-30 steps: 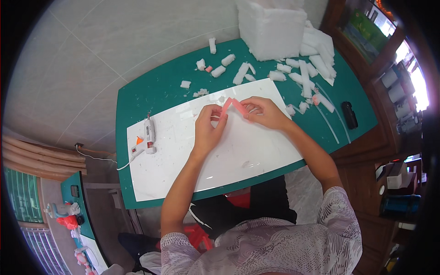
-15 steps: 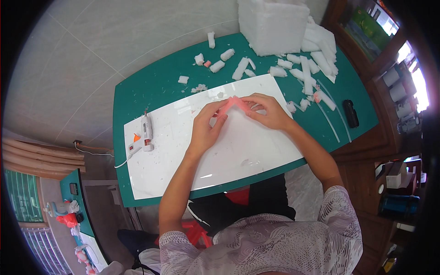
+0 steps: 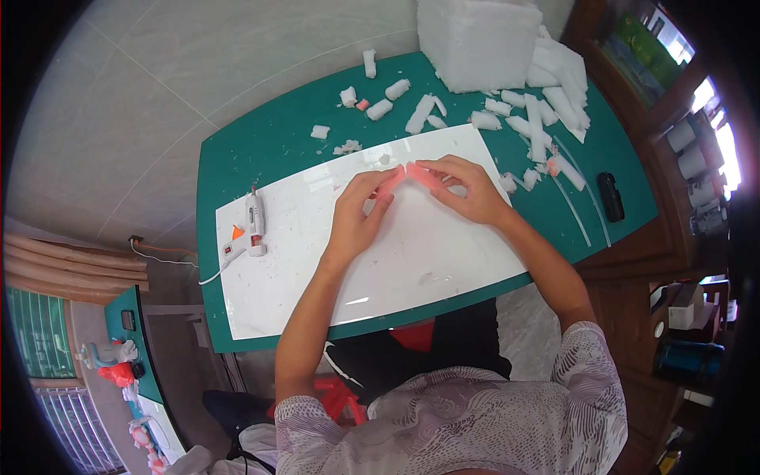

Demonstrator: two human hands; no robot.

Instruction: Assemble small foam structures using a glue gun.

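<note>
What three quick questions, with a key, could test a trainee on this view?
1. What colour is the material held in the left grip and right grip?
2. True or false: the glue gun lies on the white board.
3. Where is the large white block: (a) under the green table, (b) on its far side, (c) on the white board?
Key: 1 pink; 2 true; 3 b.
</note>
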